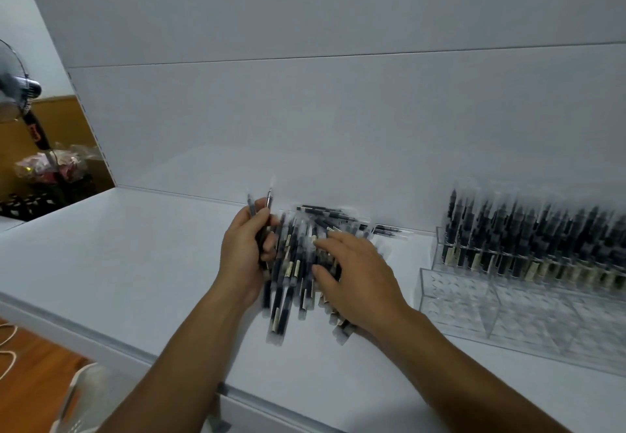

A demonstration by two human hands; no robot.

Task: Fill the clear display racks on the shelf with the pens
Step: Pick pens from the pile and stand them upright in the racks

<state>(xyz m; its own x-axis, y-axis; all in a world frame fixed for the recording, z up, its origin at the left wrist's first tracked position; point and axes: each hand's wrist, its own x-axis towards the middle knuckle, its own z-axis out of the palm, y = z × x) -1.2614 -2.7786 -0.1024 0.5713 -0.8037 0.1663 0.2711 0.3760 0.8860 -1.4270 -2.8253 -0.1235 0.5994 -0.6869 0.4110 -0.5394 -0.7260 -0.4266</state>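
hands (242, 249) (359, 283) on loose pens (294, 268), rear rack (439, 249) full

Blurry pens (294, 275); racks (457, 300) partly off-frame

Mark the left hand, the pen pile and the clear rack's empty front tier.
left hand (245, 249), head view, middle of the hand, gripping a few pens (269, 199).
pen pile (291, 280), head view, barrels between the two hands.
clear rack (528, 310), head view, empty front tier.

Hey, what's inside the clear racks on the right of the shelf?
The back rack holds upright dark pens; the front rack shows empty holes. Rows behind the front pens are hidden.
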